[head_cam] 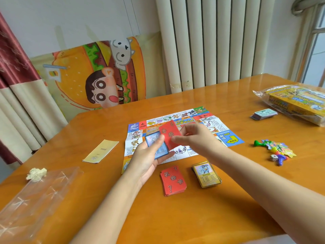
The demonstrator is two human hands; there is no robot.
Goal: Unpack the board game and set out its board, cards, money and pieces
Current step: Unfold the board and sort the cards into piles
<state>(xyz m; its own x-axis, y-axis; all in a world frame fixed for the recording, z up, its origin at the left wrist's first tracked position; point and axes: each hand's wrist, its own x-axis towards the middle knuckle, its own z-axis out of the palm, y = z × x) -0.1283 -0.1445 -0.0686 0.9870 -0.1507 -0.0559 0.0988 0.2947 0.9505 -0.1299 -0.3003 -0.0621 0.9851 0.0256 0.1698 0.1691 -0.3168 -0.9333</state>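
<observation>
The paper game board (230, 137) lies unfolded in the middle of the wooden table. Above it my left hand (149, 155) holds a small stack of blue-framed cards (152, 138). My right hand (197, 138) pinches a single red card (169, 132) just over that stack. In front of the board lie a red card pile (173, 180) and a yellow-framed card pile (206, 174). A stack of money (263, 113) sits at the right. Coloured pawns, tokens and a die (275, 149) lie in a heap at the right.
The yellow game box in its plastic wrap (297, 103) sits at the far right edge. A folded beige leaflet (100, 151) lies left of the board. A crumpled paper ball (36, 174) and an empty clear plastic bag (35, 199) lie at the near left.
</observation>
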